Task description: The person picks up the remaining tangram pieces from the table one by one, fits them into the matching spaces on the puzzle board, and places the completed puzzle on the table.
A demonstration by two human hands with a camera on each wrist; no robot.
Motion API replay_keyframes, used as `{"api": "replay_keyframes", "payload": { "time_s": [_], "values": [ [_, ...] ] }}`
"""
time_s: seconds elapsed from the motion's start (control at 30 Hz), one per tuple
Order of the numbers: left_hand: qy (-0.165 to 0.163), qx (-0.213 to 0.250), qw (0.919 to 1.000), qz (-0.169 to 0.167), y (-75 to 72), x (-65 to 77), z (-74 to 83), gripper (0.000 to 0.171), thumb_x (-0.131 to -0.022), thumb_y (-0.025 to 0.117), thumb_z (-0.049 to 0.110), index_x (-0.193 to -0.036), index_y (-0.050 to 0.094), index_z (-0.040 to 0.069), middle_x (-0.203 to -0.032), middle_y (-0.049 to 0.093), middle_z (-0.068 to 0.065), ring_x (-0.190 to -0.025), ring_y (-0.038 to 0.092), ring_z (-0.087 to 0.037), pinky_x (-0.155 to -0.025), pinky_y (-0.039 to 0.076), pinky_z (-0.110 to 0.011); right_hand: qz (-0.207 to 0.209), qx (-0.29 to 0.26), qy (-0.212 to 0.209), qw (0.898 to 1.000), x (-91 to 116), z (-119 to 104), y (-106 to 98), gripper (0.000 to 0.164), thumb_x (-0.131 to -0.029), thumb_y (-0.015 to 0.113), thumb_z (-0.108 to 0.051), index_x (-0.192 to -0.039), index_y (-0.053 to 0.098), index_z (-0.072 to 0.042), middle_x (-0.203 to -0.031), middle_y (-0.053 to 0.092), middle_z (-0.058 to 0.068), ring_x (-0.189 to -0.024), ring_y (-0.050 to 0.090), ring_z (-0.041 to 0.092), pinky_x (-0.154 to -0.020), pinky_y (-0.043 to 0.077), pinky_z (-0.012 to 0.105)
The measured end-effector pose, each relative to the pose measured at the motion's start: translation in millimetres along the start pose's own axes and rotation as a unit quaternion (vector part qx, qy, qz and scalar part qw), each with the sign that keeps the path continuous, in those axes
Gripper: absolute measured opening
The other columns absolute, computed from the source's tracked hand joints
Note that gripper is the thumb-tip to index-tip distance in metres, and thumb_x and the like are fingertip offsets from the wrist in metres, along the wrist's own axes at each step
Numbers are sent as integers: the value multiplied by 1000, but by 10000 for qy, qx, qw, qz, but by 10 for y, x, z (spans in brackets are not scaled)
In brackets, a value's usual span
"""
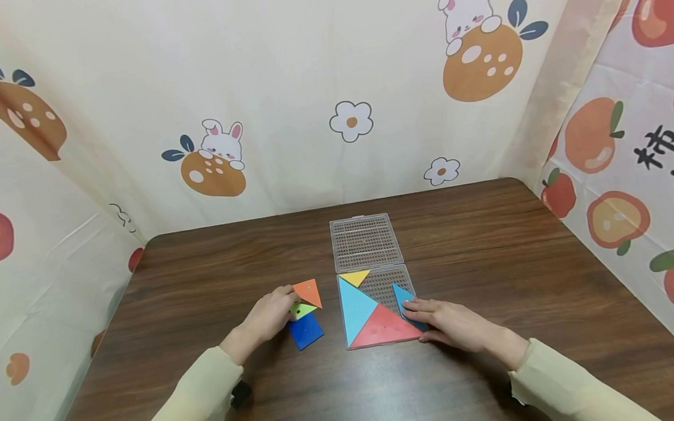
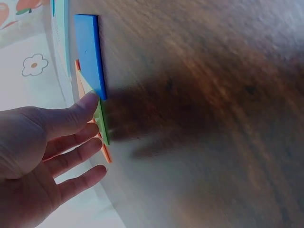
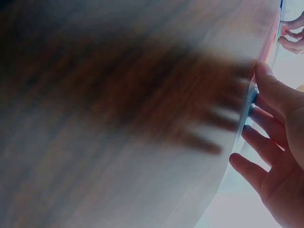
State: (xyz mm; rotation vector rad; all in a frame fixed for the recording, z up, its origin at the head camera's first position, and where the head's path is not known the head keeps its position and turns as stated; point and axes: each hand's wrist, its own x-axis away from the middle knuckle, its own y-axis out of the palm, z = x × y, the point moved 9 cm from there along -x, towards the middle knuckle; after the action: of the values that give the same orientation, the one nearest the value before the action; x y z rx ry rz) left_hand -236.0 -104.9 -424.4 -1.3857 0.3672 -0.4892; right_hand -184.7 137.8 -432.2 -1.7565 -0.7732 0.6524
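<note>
In the head view my left hand (image 1: pixel 269 312) is over loose tangram pieces on the table, left of a clear plastic case. Its thumb and a partly hidden finger pinch a yellow-green triangle (image 1: pixel 304 310). Beside that lie an orange triangle (image 1: pixel 309 292) and a blue square (image 1: pixel 306 331). My right hand (image 1: pixel 458 323) rests its fairly straight fingers on a blue piece (image 1: pixel 404 297), partly covered, at the case's right side. Its thumb touches near the front right corner. The case's lower tray (image 1: pixel 381 287) holds a light blue triangle (image 1: pixel 356 306), a red triangle (image 1: pixel 381 328) and a small yellow triangle (image 1: pixel 355 277).
The case's perforated lid (image 1: pixel 366 242) lies folded back behind the tray. A dark wood table (image 1: pixel 233 257) extends around both hands. Printed fabric (image 1: pixel 288 100) hangs behind the table and along both sides. A small black object (image 1: pixel 240 393) shows under the left sleeve.
</note>
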Motion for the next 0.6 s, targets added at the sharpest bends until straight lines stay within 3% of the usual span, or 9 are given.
{"api": "replay_keyframes", "payload": {
  "time_s": [0.37,0.6],
  "values": [
    [-168,209,9995,-188,25,-25,-11,24,-72,72,4,-95,64,1,-94,57,-9,-85,53,-21,-74,48,-36,6,1,-23,10000,-5,-23,-21,46,-83,63,-25,-123,53,-4,-127,48,10,-118,43,25,-87,41,40],
    [-205,255,9994,-131,16,4,10,26,-73,71,3,-97,63,0,-100,57,-11,-89,54,-23,-76,47,-38,21,0,-27,10000,-2,-18,-19,46,-83,63,-25,-122,53,-4,-127,48,10,-117,43,25,-87,42,40]
  ]
}}
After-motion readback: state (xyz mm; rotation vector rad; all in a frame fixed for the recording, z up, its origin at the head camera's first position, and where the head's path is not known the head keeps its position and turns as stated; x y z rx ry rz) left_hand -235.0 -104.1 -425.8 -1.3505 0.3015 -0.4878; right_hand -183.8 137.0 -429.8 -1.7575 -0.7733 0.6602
